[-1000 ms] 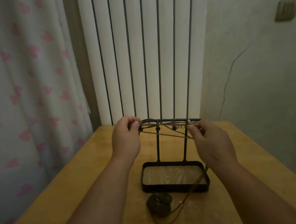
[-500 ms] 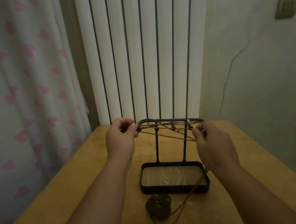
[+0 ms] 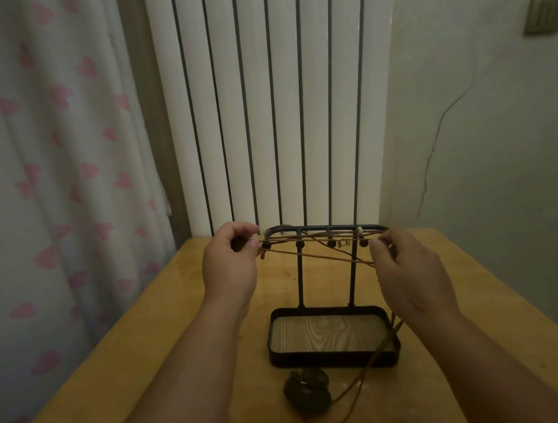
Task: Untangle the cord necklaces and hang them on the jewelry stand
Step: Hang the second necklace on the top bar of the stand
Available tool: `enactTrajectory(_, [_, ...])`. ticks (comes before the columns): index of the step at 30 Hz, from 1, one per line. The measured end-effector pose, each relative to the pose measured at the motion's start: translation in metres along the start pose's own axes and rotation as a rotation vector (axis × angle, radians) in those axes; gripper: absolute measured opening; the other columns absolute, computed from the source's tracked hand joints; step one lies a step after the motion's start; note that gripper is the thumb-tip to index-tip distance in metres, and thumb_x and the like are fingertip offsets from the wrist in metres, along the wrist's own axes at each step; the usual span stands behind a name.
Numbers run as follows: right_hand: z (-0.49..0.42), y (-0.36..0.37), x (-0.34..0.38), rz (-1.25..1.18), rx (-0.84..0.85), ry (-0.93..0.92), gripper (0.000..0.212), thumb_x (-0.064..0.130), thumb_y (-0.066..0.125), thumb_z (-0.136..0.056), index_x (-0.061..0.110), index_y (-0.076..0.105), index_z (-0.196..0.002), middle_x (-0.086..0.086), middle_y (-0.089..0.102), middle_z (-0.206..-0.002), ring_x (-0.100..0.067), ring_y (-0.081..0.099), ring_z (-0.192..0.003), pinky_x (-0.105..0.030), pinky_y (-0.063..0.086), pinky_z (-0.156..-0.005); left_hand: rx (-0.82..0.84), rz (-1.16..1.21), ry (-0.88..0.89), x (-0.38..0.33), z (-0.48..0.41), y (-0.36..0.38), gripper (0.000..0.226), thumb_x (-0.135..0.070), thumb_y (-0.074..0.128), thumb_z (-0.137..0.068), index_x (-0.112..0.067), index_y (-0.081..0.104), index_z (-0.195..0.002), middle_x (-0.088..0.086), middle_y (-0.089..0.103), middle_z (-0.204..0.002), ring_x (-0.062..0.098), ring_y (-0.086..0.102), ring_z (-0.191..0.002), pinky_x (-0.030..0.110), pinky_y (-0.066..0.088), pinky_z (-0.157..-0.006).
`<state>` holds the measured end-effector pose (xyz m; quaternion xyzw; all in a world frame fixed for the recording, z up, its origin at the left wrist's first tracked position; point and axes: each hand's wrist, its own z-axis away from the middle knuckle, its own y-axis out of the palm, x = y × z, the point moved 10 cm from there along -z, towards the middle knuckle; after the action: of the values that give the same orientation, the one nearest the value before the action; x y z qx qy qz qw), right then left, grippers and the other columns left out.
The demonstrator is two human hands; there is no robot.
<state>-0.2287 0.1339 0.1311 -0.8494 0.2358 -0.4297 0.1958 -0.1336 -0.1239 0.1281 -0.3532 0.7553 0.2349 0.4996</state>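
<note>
Your left hand (image 3: 232, 268) and right hand (image 3: 405, 267) each pinch the cord necklaces (image 3: 312, 247), stretched across the jewelry stand (image 3: 332, 309) bar at frame centre, dark pendants (image 3: 307, 392) on the worktop (image 3: 150, 380) below

Both forearms, left hand (image 3: 230, 271) and right hand (image 3: 412, 276) are bare.

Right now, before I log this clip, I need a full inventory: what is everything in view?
stand: one, black, mid-table, wood-grain tray at base
cord: brown, count unclear, stretched along the stand's top bar, trailing to the table
pendants: dark clump, count unclear, on the table before the stand
table: one, light wood, underneath
curtain: one, white with pink hearts, left
radiator: one, white, behind the table
wall plate: one, pale, upper right
left hand: pinches the cord at the bar's left end
right hand: pinches the cord at the bar's right end
</note>
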Motion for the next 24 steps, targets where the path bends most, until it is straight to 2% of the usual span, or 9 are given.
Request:
enactTrajectory(8, [-0.004, -0.002, 0.003, 0.024, -0.024, -0.008, 0.020, 0.036, 0.043, -0.102, 0.022, 0.057, -0.097, 0.006, 0.056, -0.073, -0.014, 0.054, -0.068, -0.044, 0.052, -0.062, -0.025, -0.013, 0.032, 0.001, -0.004, -0.006, 0.028, -0.003, 0.066, -0.090, -0.031, 0.063, -0.090, -0.007, 0.065, -0.099, 0.012, 0.063, -0.099, 0.029, 0.055, -0.086])
enactTrajectory(13, [-0.004, -0.003, 0.002, 0.115, -0.057, 0.006, 0.022, 0.038, 0.042, -0.102, 0.021, 0.055, -0.097, 0.005, 0.056, -0.072, -0.017, 0.055, -0.066, -0.043, 0.053, -0.062, -0.004, 0.003, -0.014, 0.009, -0.004, 0.001, 0.029, 0.000, 0.060, -0.093, -0.028, 0.066, -0.092, -0.006, 0.066, -0.101, 0.010, 0.062, -0.098, 0.019, 0.050, -0.077])
enactTrajectory(17, [-0.003, -0.005, 0.002, 0.175, -0.066, -0.003, 0.022, 0.038, 0.041, -0.102, 0.023, 0.056, -0.099, 0.007, 0.054, -0.071, -0.014, 0.052, -0.065, -0.038, 0.050, -0.058, -0.020, 0.015, -0.046, 0.015, -0.002, 0.001, 0.026, -0.002, 0.061, -0.094, -0.027, 0.065, -0.090, -0.007, 0.064, -0.096, 0.010, 0.064, -0.092, 0.019, 0.052, -0.073])
enactTrajectory(19, [-0.003, -0.007, 0.001, 0.165, -0.077, -0.001, 0.022, 0.038, 0.042, -0.102, 0.022, 0.057, -0.100, 0.006, 0.054, -0.071, -0.014, 0.052, -0.065, -0.038, 0.050, -0.058, -0.034, -0.010, -0.050, 0.016, -0.001, 0.001, 0.025, -0.004, 0.063, -0.093, -0.028, 0.064, -0.087, -0.008, 0.065, -0.094, 0.008, 0.064, -0.091, 0.015, 0.047, -0.068])
enactTrajectory(21, [-0.005, -0.008, 0.000, 0.153, -0.078, 0.005, 0.023, 0.038, 0.042, -0.102, 0.022, 0.057, -0.101, 0.005, 0.055, -0.072, -0.016, 0.054, -0.065, -0.038, 0.050, -0.057, -0.051, -0.087, -0.044, 0.015, -0.001, -0.001, 0.023, -0.006, 0.064, -0.092, -0.029, 0.064, -0.090, -0.009, 0.064, -0.100, 0.009, 0.061, -0.099, 0.015, 0.042, -0.067])
enactTrajectory(24, [-0.007, -0.011, 0.002, 0.160, -0.082, 0.002, 0.023, 0.039, 0.042, -0.102, 0.023, 0.059, -0.103, 0.006, 0.055, -0.071, -0.016, 0.055, -0.066, -0.035, 0.049, -0.057, -0.051, -0.193, 0.037, 0.002, 0.002, -0.001, 0.035, 0.003, 0.055, -0.092, -0.030, 0.062, -0.100, -0.012, 0.057, -0.112, 0.007, 0.051, -0.111, 0.013, 0.038, -0.071])
